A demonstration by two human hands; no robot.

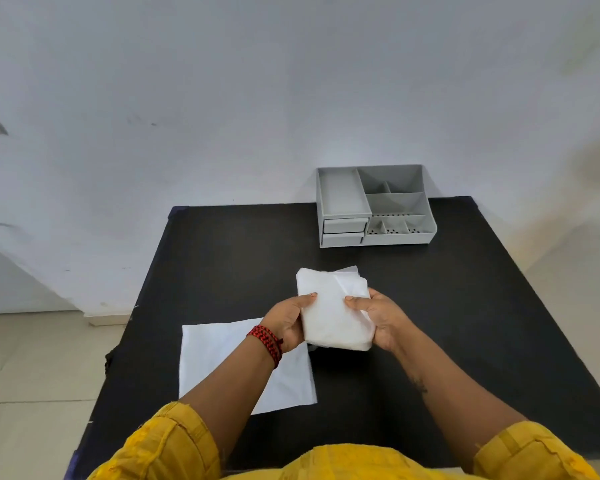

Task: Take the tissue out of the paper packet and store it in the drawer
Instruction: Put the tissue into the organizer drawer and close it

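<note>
Head view.

Left hand (291, 323): closed on the near-left edge of the tissue stack (333, 310), thumb on top, fingers beneath; red-and-black thread band at the wrist.

Right hand (378, 318): closed on the stack's right edge, thumb pressed on the upper face. Judged purpose of the two-sided hold: to keep loose sheets squared and stop them fanning; the far corners at 12 o'clock already splay slightly.

Tissue stack: white, folded, held just above mid-tabletop, clear of the surface as far as can be told.

Flat white sheet (222, 362): lying at 7 o'clock of the stack, partly under the left forearm; probably the emptied paper packet, set aside out of the way, though that cannot be confirmed.

Grey organiser (374, 206): at 1 o'clock, far edge of the black tabletop (465, 306), against the wall; open compartments on top.

Two small drawers (343, 232): lower left front of the organiser, both appearing closed, so one likely needs opening first.

Brands, labels, writing: none legible on any item.
</note>
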